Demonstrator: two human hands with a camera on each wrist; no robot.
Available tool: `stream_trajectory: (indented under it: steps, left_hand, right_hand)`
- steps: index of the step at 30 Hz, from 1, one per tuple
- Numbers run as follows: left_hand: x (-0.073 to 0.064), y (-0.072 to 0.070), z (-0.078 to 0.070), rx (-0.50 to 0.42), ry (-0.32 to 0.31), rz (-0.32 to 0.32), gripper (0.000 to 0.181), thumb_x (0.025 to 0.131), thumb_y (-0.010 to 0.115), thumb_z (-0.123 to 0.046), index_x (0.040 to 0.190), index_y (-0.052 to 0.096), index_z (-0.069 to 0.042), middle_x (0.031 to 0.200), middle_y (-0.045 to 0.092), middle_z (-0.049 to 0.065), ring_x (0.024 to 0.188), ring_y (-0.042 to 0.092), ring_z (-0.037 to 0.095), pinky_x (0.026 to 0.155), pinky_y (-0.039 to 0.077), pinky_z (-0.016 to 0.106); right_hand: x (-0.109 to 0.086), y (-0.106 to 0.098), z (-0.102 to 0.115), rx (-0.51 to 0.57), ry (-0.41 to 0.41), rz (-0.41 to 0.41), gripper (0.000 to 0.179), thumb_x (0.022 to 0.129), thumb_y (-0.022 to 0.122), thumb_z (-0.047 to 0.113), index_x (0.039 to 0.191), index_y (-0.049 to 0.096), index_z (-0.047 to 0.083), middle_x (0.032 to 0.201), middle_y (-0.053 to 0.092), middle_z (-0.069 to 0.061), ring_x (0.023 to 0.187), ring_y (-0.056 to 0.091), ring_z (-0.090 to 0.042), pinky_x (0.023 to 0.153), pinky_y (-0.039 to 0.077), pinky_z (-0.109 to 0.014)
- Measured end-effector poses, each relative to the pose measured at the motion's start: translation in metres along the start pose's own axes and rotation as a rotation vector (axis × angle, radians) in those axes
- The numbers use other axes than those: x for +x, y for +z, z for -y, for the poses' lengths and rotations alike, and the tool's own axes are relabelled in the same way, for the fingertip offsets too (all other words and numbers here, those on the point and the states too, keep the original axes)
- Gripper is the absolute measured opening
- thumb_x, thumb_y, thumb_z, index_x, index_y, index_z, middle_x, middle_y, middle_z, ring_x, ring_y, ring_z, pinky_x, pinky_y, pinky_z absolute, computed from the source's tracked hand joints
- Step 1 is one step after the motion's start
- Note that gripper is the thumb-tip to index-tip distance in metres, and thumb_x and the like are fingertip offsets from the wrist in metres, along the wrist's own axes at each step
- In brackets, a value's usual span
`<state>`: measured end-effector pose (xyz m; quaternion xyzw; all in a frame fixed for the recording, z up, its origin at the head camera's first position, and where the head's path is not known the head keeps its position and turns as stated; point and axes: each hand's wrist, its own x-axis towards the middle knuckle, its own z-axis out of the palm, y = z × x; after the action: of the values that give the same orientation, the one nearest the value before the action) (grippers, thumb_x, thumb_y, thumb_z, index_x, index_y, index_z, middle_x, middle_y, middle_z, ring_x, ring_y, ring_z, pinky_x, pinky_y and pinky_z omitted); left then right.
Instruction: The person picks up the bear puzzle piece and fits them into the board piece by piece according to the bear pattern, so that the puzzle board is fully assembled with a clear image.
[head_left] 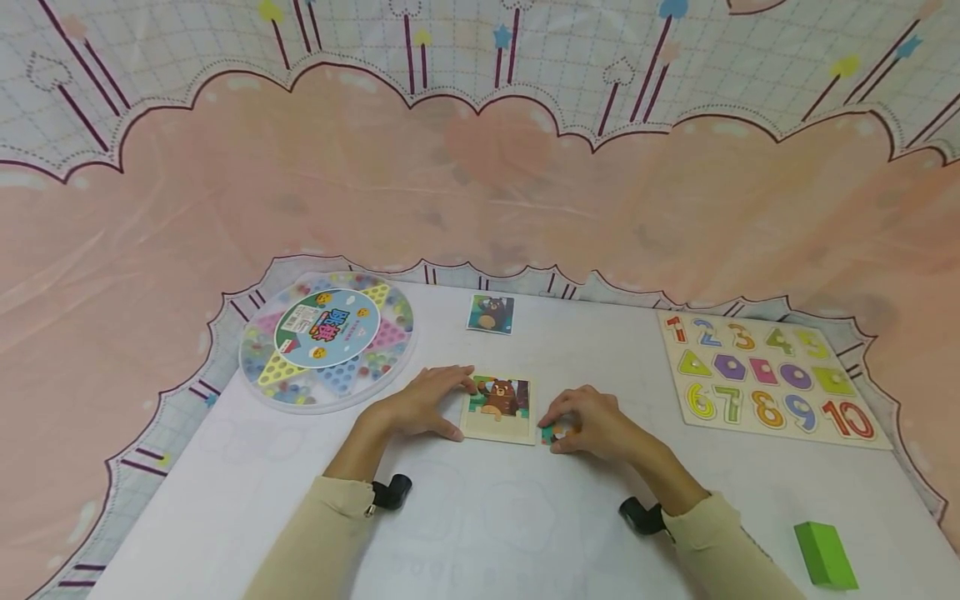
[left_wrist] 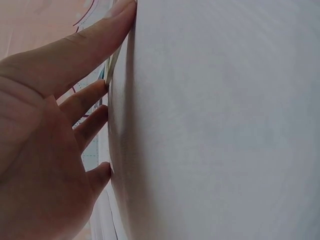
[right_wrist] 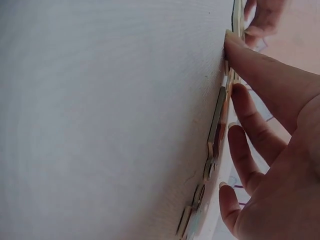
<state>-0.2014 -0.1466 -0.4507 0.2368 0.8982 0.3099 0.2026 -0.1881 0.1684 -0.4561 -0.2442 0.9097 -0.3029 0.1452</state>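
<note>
A small square wooden bear puzzle (head_left: 498, 428) lies in the middle of the table, its picture filled at the top and bare wood along the bottom. My left hand (head_left: 422, 402) rests at its left side, index finger by the upper edge and thumb by the lower left corner. In the left wrist view, the fingers (left_wrist: 92, 95) look fairly straight. Beside the puzzle's right edge, my right hand (head_left: 592, 423) pinches a small colourful puzzle piece (head_left: 549, 435) between thumb and fingers, partly covering it. The right wrist view shows its thumb (right_wrist: 250, 62) low at the tabletop.
Behind the puzzle lies a bear picture card (head_left: 491, 314). A round marble board game (head_left: 326, 379) sits at the back left. To the right are a number-and-shape puzzle board (head_left: 750, 400) and, nearer, a green block (head_left: 826, 555). A patterned cloth (head_left: 480, 200) hangs behind the table.
</note>
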Motion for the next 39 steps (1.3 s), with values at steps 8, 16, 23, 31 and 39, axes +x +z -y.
stream_trajectory:
  steps: [8, 16, 23, 31, 39]
  left_hand:
    - [0.000, 0.001, -0.001, -0.006, -0.010, 0.000, 0.059, 0.078, 0.087, -0.019, 0.131, 0.061, -0.013, 0.168, 0.032, 0.013, 0.159, 0.021, 0.038, 0.131, 0.004, 0.063]
    - [-0.001, 0.001, -0.002, -0.001, -0.008, 0.004, 0.058, 0.078, 0.087, -0.019, 0.130, 0.061, -0.013, 0.168, 0.031, 0.014, 0.159, 0.021, 0.038, 0.131, 0.004, 0.063]
    - [0.000, 0.000, -0.001, -0.006, -0.001, 0.005, 0.059, 0.079, 0.086, -0.018, 0.131, 0.061, -0.013, 0.169, 0.031, 0.013, 0.159, 0.020, 0.038, 0.131, 0.004, 0.063]
    - [0.002, -0.001, -0.001, 0.008, 0.001, 0.007, 0.059, 0.079, 0.086, -0.017, 0.131, 0.060, -0.011, 0.168, 0.032, 0.015, 0.159, 0.021, 0.040, 0.130, 0.006, 0.064]
    - [0.001, -0.001, 0.000, -0.001, -0.008, 0.005, 0.059, 0.078, 0.087, -0.018, 0.131, 0.060, -0.012, 0.168, 0.033, 0.013, 0.159, 0.021, 0.038, 0.131, 0.006, 0.062]
  right_hand:
    - [-0.001, 0.000, -0.002, 0.016, 0.010, 0.004, 0.023, 0.077, 0.089, 0.019, 0.098, 0.081, 0.025, 0.113, 0.076, 0.004, 0.115, 0.057, -0.023, 0.102, 0.031, -0.062]
    - [-0.004, -0.006, 0.004, 0.033, -0.033, -0.013, 0.027, 0.078, 0.087, 0.018, 0.104, 0.078, 0.022, 0.112, 0.075, 0.006, 0.115, 0.058, -0.020, 0.105, 0.038, -0.058]
    - [-0.001, -0.001, 0.019, 0.203, -0.060, -0.084, 0.025, 0.083, 0.081, 0.007, 0.107, 0.077, 0.012, 0.115, 0.069, -0.005, 0.095, 0.066, -0.016, 0.080, 0.060, -0.024]
    - [0.010, 0.020, 0.035, 0.291, 0.003, -0.077, 0.022, 0.082, 0.084, 0.010, 0.103, 0.079, 0.007, 0.120, 0.066, -0.012, 0.083, 0.066, -0.010, 0.072, 0.057, -0.014]
    - [0.029, 0.037, 0.046, 0.288, 0.026, -0.045, 0.021, 0.081, 0.085, 0.011, 0.101, 0.078, 0.011, 0.112, 0.070, -0.009, 0.078, 0.061, -0.007, 0.066, 0.053, -0.015]
